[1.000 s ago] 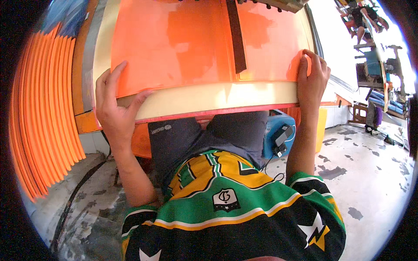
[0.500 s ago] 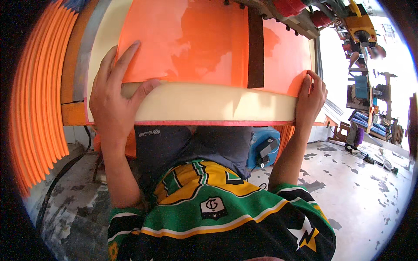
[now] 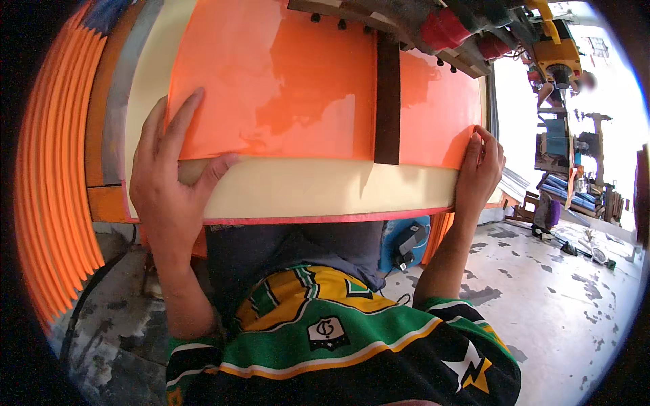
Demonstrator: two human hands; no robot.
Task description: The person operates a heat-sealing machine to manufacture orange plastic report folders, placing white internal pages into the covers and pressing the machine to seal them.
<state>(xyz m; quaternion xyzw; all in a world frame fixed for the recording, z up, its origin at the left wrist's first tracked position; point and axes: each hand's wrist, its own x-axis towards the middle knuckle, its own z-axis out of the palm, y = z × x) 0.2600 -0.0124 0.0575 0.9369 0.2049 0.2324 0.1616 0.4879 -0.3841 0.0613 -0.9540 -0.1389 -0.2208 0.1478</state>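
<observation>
A glossy orange plastic sheet (image 3: 311,88) lies on a cream-coloured board (image 3: 291,193) with a red front edge. A dark brown strip (image 3: 387,101) crosses the sheet from back to front. My left hand (image 3: 166,172) rests at the sheet's near left corner, fingers spread, with the index finger on the orange surface and the thumb along the near edge. At the near right corner, my right hand (image 3: 479,162) has bent fingers closed on the sheet's edge; the thumb is partly hidden.
A metal bar with bolts (image 3: 393,27) and red machine parts (image 3: 443,28) overhang the board's far side. Ribbed orange sheets (image 3: 57,183) hang at the left. Below the board are my legs and a blue container (image 3: 399,250) with a black adapter. Other work gear stands at right.
The whole view has shifted, so the board and sheet appear lower and slightly left. Both hands keep their places at the sheet's near corners.
</observation>
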